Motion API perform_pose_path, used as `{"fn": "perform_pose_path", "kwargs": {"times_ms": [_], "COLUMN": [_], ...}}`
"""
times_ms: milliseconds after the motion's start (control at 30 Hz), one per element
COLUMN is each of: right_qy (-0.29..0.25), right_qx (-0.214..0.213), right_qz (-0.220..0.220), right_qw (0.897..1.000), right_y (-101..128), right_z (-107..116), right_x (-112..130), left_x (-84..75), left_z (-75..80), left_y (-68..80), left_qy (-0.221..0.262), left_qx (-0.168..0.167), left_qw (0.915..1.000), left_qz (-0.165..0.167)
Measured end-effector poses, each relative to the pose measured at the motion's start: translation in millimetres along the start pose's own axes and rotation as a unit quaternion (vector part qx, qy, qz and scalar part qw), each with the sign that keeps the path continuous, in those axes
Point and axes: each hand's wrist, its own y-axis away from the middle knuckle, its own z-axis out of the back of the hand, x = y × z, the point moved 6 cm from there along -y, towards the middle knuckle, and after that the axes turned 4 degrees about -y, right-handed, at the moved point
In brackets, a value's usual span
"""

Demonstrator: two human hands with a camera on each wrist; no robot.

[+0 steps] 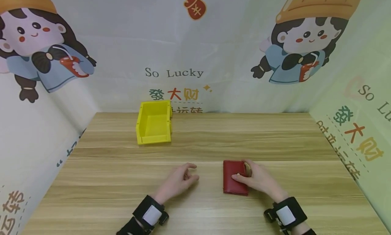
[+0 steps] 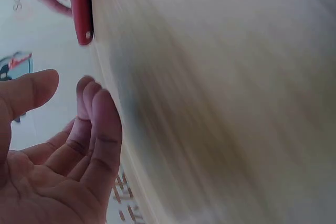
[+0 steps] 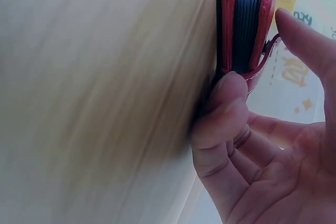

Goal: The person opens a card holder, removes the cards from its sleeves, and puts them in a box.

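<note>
A red wallet (image 1: 230, 182) with a snap strap (image 1: 242, 175) lies on the wooden table, right of centre. My right hand (image 1: 263, 179) grips its right side, thumb on the top cover by the snap and fingers at the edge. Seen from the right wrist, the wallet (image 3: 229, 24) shows a stack of dark inner sleeves between red covers. My left hand (image 1: 177, 181) hovers low to the left of the wallet, fingers loosely bent and holding nothing. In the left wrist view, the thumb of that hand (image 2: 58, 177) stands apart from the fingers.
A yellow open-front plastic bin (image 1: 154, 139) stands at the back left of the wooden table (image 1: 259, 136). Printed cloth walls (image 1: 232, 58) rise at the back and on both sides.
</note>
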Motion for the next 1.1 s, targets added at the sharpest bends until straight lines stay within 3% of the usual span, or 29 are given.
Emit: {"fn": "perform_pose_path", "kwargs": {"times_ms": [233, 467, 733, 1100], "right_qy": [0.001, -0.004, 0.002, -0.003], "right_qx": [-0.006, -0.006, -0.009, -0.01], "right_qz": [0.011, 0.019, 0.034, 0.043], "right_qw": [1.0, 1.0, 0.999, 0.999], "right_y": [-3, -6, -11, -14], "right_z": [-6, -13, -20, -33], "right_x": [8, 15, 24, 40], "left_x": [-23.4, -33.6, -30.2, -8.0], "left_z": [-30.9, -44.8, -46.1, -34.7], "left_y": [-20.6, -33.5, -37.0, -32.9], "left_qy": [-0.006, 0.018, 0.058, 0.073], "left_qx": [0.047, 0.076, 0.092, 0.109], "left_qw": [0.9988, 0.9969, 0.9939, 0.9906], "left_qz": [-0.01, 0.012, 0.02, 0.04]}}
